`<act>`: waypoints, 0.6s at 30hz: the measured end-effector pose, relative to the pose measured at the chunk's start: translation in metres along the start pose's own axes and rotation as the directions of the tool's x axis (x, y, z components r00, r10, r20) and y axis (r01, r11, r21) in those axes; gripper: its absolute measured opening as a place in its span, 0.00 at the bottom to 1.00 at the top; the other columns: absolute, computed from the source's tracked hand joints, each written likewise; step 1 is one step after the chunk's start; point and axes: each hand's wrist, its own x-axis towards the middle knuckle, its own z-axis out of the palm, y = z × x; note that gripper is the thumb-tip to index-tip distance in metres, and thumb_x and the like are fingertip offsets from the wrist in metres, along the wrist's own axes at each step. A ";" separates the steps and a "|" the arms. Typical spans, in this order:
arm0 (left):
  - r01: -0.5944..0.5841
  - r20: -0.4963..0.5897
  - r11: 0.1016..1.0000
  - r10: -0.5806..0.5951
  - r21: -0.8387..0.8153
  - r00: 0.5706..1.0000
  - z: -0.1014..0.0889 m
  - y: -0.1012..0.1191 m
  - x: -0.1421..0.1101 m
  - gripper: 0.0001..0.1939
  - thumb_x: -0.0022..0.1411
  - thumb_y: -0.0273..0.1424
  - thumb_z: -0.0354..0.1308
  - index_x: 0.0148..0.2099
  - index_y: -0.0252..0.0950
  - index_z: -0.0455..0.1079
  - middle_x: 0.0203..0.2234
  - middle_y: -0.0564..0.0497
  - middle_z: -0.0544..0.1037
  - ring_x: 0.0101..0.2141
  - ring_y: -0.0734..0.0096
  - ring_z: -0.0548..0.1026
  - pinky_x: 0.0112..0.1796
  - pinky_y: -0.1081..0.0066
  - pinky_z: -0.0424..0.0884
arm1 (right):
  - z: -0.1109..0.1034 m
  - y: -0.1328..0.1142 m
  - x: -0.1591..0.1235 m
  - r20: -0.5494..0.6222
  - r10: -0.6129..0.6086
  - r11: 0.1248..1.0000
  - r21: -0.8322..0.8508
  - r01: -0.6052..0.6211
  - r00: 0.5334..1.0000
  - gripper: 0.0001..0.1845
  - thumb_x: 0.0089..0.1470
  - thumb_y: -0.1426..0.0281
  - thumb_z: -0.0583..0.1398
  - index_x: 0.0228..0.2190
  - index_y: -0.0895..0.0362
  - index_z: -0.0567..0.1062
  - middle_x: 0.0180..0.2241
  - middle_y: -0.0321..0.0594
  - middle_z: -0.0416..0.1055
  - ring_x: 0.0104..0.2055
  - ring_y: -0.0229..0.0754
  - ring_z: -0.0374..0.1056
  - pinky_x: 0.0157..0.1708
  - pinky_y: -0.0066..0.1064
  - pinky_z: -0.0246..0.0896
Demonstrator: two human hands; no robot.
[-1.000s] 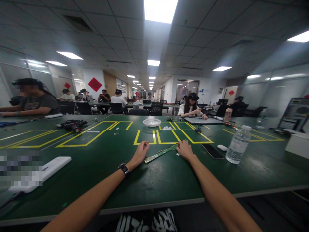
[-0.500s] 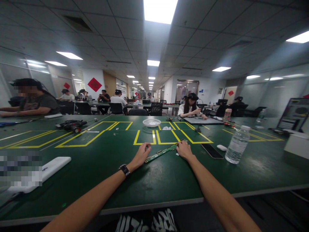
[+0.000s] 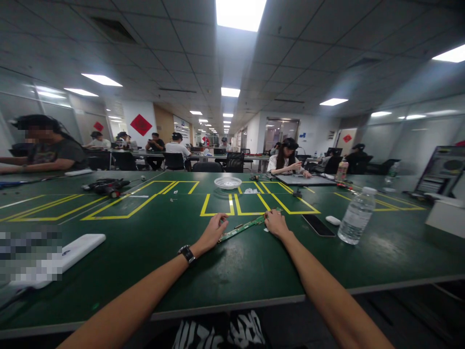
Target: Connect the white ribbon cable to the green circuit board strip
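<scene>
A long, narrow green circuit board (image 3: pixel 244 227) slants across the space between my hands, its right end farther from me. My left hand (image 3: pixel 211 233), with a dark watch on the wrist, is closed at the board's near left end, fingers curled. Toward the other end, my right hand (image 3: pixel 276 224) grips the board, and a short piece of it shows beyond the fingers. Small parts stand along its far edge. The fingertips of both hands are partly hidden. A small white scrap (image 3: pixel 266 230) lies by my right hand.
On the green table (image 3: pixel 232 281) a clear plastic dish (image 3: pixel 227 182) lies ahead. A phone (image 3: pixel 318 225), a white case (image 3: pixel 333 220) and a water bottle (image 3: pixel 358 216) stand to the right. A white power bank (image 3: pixel 82 249) lies left. A co-worker (image 3: pixel 288 157) sits opposite.
The view has tilted very slightly, so everything sits a little higher in the picture. Both hands keep their places at the circuit board.
</scene>
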 end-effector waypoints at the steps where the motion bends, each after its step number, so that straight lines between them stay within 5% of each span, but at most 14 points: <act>1: 0.001 0.002 1.000 -0.001 -0.002 1.000 0.000 0.001 0.000 0.15 0.63 0.36 0.49 0.48 0.35 0.66 0.38 0.47 0.70 0.39 0.65 0.68 0.44 0.66 0.64 | 0.000 0.000 0.000 0.000 0.000 1.000 0.002 0.000 1.000 0.14 0.59 0.69 0.50 0.43 0.55 0.71 0.48 0.49 0.63 0.52 0.50 0.58 0.47 0.39 0.52; 10: 0.007 0.022 1.000 -0.007 -0.003 1.000 0.000 0.004 -0.003 0.16 0.64 0.37 0.48 0.49 0.34 0.66 0.37 0.48 0.70 0.37 0.66 0.68 0.42 0.66 0.65 | 0.002 0.000 0.000 0.011 0.006 1.000 0.014 -0.007 1.000 0.16 0.61 0.68 0.48 0.45 0.54 0.72 0.49 0.49 0.63 0.53 0.50 0.57 0.47 0.40 0.52; 18: -0.016 0.020 0.998 0.015 0.067 1.000 -0.001 0.005 -0.001 0.15 0.63 0.35 0.48 0.49 0.34 0.66 0.38 0.47 0.71 0.38 0.65 0.68 0.44 0.65 0.65 | 0.004 -0.001 0.002 0.041 -0.003 1.000 -0.002 0.003 0.999 0.24 0.61 0.68 0.48 0.58 0.47 0.63 0.53 0.49 0.62 0.54 0.53 0.56 0.49 0.44 0.51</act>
